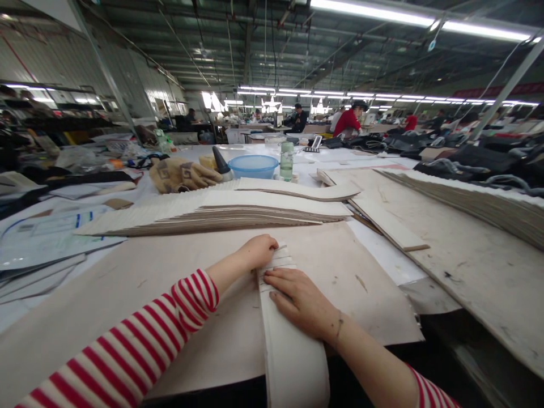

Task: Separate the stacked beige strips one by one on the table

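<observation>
A stack of long white strips lies lengthwise in front of me, its far ends fanned in steps and its near end curving down over the table edge. With curled fingers, my left hand grips the far end of these strips at their left side. My right hand rests flat on top of the stack, fingers stretched to the left, just nearer than the left hand. Under both is a large beige board. Beyond it, a thick fanned pile of similar strips lies crosswise.
At the back stand a blue basin, a green bottle and a dark cone beside a patterned tan cloth item. Another board on the right carries more stacked strips. Plastic bags lie left; several people work far off.
</observation>
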Available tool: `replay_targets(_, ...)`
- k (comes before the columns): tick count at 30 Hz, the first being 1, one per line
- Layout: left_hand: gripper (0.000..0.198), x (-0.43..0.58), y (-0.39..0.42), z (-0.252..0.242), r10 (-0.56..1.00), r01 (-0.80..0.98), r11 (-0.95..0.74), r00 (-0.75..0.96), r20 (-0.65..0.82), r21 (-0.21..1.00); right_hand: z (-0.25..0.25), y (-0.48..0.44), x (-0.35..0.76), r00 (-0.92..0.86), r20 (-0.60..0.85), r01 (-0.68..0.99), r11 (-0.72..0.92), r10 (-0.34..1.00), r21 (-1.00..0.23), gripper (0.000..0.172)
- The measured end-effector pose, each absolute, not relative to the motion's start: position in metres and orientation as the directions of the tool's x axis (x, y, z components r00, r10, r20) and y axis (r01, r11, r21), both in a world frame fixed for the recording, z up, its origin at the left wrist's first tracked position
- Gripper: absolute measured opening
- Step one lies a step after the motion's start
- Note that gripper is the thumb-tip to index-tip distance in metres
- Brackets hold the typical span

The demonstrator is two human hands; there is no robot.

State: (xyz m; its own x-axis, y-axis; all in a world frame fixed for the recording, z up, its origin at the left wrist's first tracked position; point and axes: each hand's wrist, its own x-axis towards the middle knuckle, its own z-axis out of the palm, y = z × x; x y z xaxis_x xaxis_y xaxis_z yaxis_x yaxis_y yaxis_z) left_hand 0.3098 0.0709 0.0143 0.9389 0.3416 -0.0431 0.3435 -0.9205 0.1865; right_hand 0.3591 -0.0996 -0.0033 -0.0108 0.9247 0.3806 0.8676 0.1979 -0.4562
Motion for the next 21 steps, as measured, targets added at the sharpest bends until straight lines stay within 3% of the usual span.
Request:
replay_targets(9, 0.039, 0.329, 0.074, 0.008, 0.307, 0.313, -0.907, 0.949, -0.065, 0.282, -0.001, -0.099, 0.359, -0.013, 0.379, 0.86, 0.204, 0.925, -0.469, 0.032)
replay_targets(21, 0.034, 0.318, 0.056, 0.017, 0.215, 0.22, -0.964, 0.975, -0.049, 0.15, 0.003, -0.099, 0.359, -0.03, 0.379, 0.846, 0.225, 0.925, -0.484, 0.03)
